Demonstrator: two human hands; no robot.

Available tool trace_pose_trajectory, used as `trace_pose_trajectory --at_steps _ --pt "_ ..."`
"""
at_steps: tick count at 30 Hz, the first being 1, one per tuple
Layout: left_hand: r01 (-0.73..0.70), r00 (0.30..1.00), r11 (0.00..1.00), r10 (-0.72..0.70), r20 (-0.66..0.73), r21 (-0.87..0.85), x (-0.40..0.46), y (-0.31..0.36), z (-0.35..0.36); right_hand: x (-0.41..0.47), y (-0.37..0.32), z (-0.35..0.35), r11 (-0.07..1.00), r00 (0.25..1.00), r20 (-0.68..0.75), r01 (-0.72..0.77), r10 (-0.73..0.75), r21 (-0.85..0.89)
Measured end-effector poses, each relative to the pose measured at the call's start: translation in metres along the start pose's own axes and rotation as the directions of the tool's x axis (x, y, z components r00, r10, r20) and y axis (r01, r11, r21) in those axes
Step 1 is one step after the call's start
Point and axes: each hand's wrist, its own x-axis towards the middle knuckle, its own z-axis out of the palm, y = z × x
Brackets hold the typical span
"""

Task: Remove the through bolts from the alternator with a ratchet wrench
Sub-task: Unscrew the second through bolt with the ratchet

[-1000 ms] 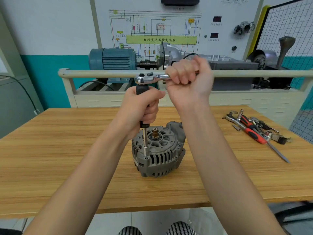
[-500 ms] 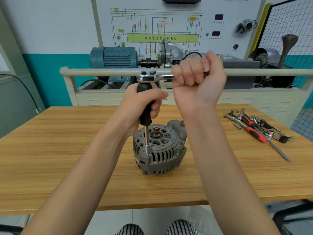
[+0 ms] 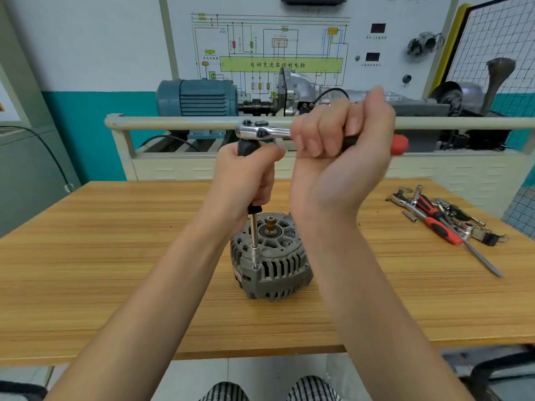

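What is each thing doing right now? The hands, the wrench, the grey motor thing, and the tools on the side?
left hand: grips the black driver handle, upright
right hand: grips the ratchet wrench handle
ratchet wrench: level, head atop the driver
extension shaft: upright, tip on a bolt at the rim
alternator: standing on the table
spare tools: lying loose, untouched

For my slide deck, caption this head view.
Left hand steadies the extension while right hand holds the ratchet above the alternator.
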Motion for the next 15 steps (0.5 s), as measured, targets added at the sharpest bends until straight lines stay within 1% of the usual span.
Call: trace_pose_trajectory --at_steps 1,2,3,4,5,6,7,9,10,12,13,15 --pt "-0.015 0.999 1.000 0.015 -0.029 0.017 -0.001 0.000 0.002 -0.011 0.002 0.004 0.983 0.987 0.049 0.157 -0.153 -0.097" --pt "-0.031 0.998 0.999 0.032 -0.054 0.036 -0.002 0.000 0.004 -0.019 0.004 0.008 0.946 0.961 0.099 0.274 -0.260 -0.174" --pt "-0.044 0.996 0.998 0.048 -0.078 0.051 -0.003 -0.001 0.004 -0.024 0.006 0.010 0.916 0.940 0.137 0.337 -0.313 -0.216" --pt "-0.051 0.994 0.997 0.056 -0.098 0.057 -0.003 -0.001 0.004 -0.025 0.007 0.011 0.907 0.933 0.155 0.353 -0.324 -0.229" --pt "-0.052 0.993 0.997 0.057 -0.104 0.053 -0.004 -0.001 0.003 -0.022 0.007 0.010 0.918 0.939 0.163 0.334 -0.303 -0.213" --pt "-0.049 0.994 0.998 0.053 -0.090 0.048 -0.004 -0.002 0.002 -0.017 0.006 0.007 0.945 0.953 0.168 0.279 -0.251 -0.170" --pt "-0.043 0.997 0.998 0.046 -0.062 0.046 -0.004 -0.002 -0.001 -0.010 0.003 0.005 0.975 0.971 0.165 0.193 -0.174 -0.110" --pt "-0.029 0.999 0.999 0.028 0.034 0.040 -0.002 -0.001 -0.006 0.007 -0.002 -0.002 0.999 0.992 0.118 -0.038 0.034 0.032" --pt "-0.022 0.995 0.999 0.018 0.098 0.038 -0.002 0.000 -0.009 0.016 -0.004 -0.007 0.981 0.986 0.076 -0.159 0.151 0.114" --pt "-0.025 0.977 0.999 0.015 0.213 0.044 0.000 0.002 -0.013 0.032 -0.003 -0.015 0.891 0.929 0.005 -0.356 0.370 0.280" --pt "-0.038 0.969 0.998 0.025 0.247 0.046 0.000 0.003 -0.015 0.039 0.000 -0.018 0.837 0.890 -0.016 -0.423 0.456 0.346" --pt "-0.062 0.961 0.998 0.051 0.272 0.032 0.001 0.004 -0.014 0.051 0.009 -0.024 0.733 0.809 -0.020 -0.521 0.588 0.437"
